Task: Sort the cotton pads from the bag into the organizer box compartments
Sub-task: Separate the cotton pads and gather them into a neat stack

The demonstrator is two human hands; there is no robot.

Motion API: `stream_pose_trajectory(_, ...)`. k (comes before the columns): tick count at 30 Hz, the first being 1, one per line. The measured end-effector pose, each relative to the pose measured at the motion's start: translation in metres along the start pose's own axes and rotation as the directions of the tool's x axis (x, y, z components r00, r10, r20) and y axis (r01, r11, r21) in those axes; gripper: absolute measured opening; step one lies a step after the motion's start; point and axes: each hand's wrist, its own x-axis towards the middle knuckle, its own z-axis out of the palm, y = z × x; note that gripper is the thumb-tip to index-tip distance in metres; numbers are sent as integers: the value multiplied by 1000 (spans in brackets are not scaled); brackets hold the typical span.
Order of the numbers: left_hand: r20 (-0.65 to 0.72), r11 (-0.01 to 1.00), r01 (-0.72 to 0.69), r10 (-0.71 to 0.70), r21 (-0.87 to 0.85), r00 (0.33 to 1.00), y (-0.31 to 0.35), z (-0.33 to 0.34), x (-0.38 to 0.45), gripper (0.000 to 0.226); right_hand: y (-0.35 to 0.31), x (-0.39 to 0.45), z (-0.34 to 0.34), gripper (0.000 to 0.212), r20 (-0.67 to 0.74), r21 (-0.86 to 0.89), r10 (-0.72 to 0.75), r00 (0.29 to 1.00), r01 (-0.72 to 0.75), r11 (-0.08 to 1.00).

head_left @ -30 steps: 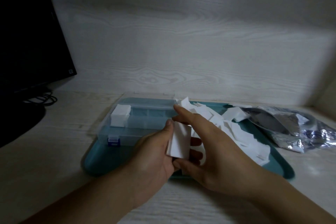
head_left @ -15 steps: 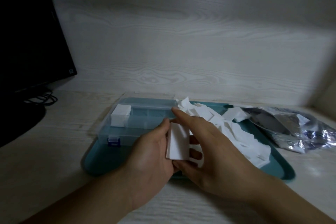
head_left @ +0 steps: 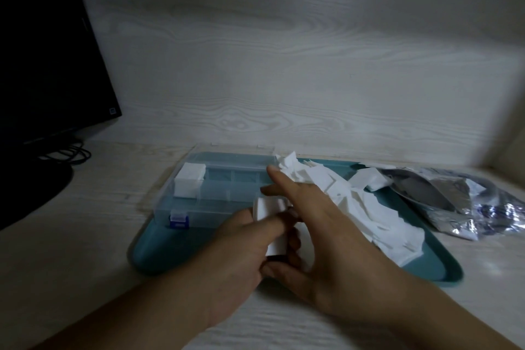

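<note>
A clear organizer box [head_left: 227, 193] with a blue latch lies open on the left half of a teal tray [head_left: 159, 250]. Its far-left compartment holds a stack of white cotton pads [head_left: 189, 183]. Loose cotton pads [head_left: 369, 213] lie heaped on the tray's right half. A silvery bag [head_left: 454, 202] lies to the right of the tray. My left hand [head_left: 235, 258] grips a small stack of pads [head_left: 270, 213] in front of the box. My right hand [head_left: 321, 236] touches the same stack, thumb under it and index finger stretched out above.
A black monitor [head_left: 42, 65] stands at the left with cables [head_left: 71, 153] beside its foot. A pale wood-grain wall [head_left: 284, 79] closes the back, and a side wall rises at the far right. The desk surface [head_left: 71, 236] is pale wood.
The stack in my hands has tilted and sunk lower between them. My left thumb has slid across its face, and my right index finger has lifted off and straightened.
</note>
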Motion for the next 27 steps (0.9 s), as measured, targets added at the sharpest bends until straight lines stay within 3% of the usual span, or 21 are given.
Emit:
stream_pose_trajectory(6, -42, 979, -24, 33, 203, 999, -2, -3, 1, 53, -5, 1, -4, 68, -49, 40, -9, 999, 11, 999)
stream_pose_trajectory(15, -16, 959, -49, 56, 278, 998, -7, -7, 6, 14, -5, 1, -6, 62, -54, 7, -41, 998, 41, 999)
stream_pose_trajectory(20, -8, 968, -40, 43, 248, 999, -1, -8, 2, 19, -5, 1, -7, 62, -72, 14, -38, 997, 39, 999)
stream_pose_trajectory(24, 31, 979, -79, 74, 188, 997, 7, -3, -3, 39, 1, 1, -9, 55, -169, 71, 51, 984, -39, 997)
stream_pose_trajectory(27, 21, 985, -114, 113, 131, 993, 18, -2, -3, 17, 15, 4, -16, 44, -291, 119, 178, 940, -149, 982)
